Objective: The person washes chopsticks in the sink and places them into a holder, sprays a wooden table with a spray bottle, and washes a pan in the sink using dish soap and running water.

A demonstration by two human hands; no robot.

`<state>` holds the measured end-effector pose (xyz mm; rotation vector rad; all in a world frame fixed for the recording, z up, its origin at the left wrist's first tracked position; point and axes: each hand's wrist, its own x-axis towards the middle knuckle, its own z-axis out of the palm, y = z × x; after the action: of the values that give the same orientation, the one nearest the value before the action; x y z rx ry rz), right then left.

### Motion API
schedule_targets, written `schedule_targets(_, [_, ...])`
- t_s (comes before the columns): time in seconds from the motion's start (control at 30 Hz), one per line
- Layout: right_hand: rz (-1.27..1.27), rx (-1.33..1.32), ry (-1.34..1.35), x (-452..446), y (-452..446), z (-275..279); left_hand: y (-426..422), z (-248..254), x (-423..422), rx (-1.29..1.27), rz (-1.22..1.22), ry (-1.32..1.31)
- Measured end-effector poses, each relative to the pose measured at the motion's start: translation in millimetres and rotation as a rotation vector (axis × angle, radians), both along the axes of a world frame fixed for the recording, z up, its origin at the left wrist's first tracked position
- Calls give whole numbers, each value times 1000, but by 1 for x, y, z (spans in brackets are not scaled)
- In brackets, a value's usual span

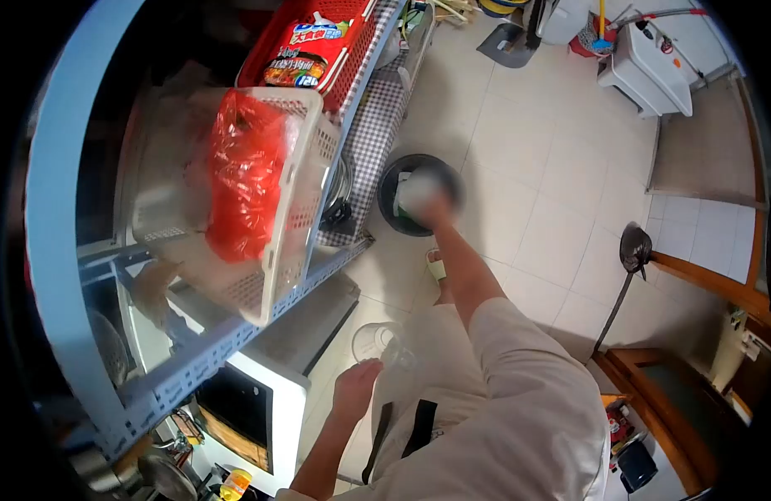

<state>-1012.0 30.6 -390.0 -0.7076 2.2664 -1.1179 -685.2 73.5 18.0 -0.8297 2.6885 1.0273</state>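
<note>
My left hand (358, 389) is closed on the side of a clear plastic container (375, 337) with a round rim, held in front of my lap. My right arm reaches forward, and my right hand (436, 209) is over a round black bin (388, 214) on the floor. A whitish thing (419, 187), smeared by motion, shows at the fingers of this hand; its kind cannot be made out. Something pale green and white (399, 197) lies inside the bin, partly hidden by the hand.
On my left a blue metal shelf (227, 338) holds a cream basket (277, 242) with a red plastic bag (245, 179), and a red basket (352, 58). Below stands a white oven-like appliance (289, 409). A long-handled black ladle-shaped thing (635, 248) and a white stool (648, 71) are at right.
</note>
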Motion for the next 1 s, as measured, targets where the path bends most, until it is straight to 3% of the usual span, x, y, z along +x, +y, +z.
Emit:
schedule_targets(0.07, [35,165,359,-4,-16,-17,-10,-3,-15,19,20,3])
schedule_targets(0.1, [36,172,353,-6,-19,0,-12,-1,-20,32,38,11])
schedule_targets(0.17, [71,596,272,-10,-23,65,-17,0,-34,18,8,29])
schedule_targets(0.2, [95,692,394,-8,-27,83,-19,1,-40,-5,-16,54])
schedule_targets(0.23, [97,692,392,-6,-26,65,-19,4,-45,-5,-14,51])
schedule_targets(0.3, [60,572,552,-5,-35,49,-22,8,-52,1,-40,67])
schedule_targets(0.53, [12,156,516,3,-42,89,-19,20,-36,-21,-72,82])
schedule_targets(0.67, [174,198,337,-2,-50,87,-18,33,-23,-23,-91,50])
schedule_targets(0.73, [159,-20,654,0,-46,95,-17,37,-14,-32,-89,58])
schedule_targets(0.83, [267,-57,666,7,-39,119,-14,43,0,-62,-100,113])
schedule_targets(0.87, [371,-35,831,14,-26,136,-14,46,2,-76,-98,109])
schedule_targets(0.9, [301,-128,109,27,-12,198,-13,51,3,-82,-110,108])
schedule_targets(0.93, [277,-311,-430,43,11,249,-12,56,4,-94,-132,138])
schedule_targets(0.97, [404,-618,-970,58,40,281,-10,65,5,-79,-204,170])
schedule_targets(1.0, [613,-583,-818,74,69,313,-8,75,3,-104,-248,106])
